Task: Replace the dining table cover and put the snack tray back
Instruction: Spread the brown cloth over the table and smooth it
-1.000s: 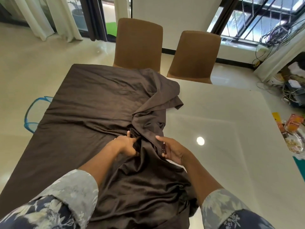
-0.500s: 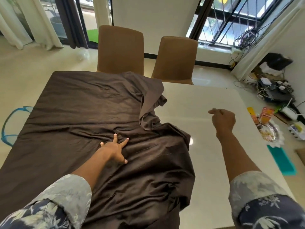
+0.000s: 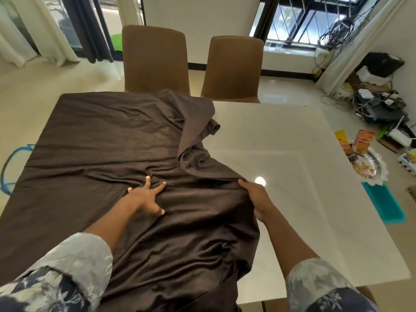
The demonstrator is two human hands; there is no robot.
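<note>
A dark brown table cover (image 3: 101, 140) lies spread over the left half of the white dining table (image 3: 292, 167), bunched in folds along its middle. My left hand (image 3: 146, 197) presses flat on the cloth with fingers apart. My right hand (image 3: 255, 199) grips the cloth's right edge near the table's middle. The snack tray (image 3: 367, 164), silver with snack packets on it, sits on the floor off the table's right side.
Two brown chairs (image 3: 155, 61) (image 3: 233, 68) stand at the table's far side. A teal mat (image 3: 382, 203) lies on the floor by the tray. Cables and boxes (image 3: 380, 104) clutter the right corner. A blue-rimmed object (image 3: 13, 163) sits on the floor at left.
My right hand came back from over the bare tabletop and took hold of the cloth's right edge. My left hand stayed pressed on the cloth. The bunched fold has flattened.
</note>
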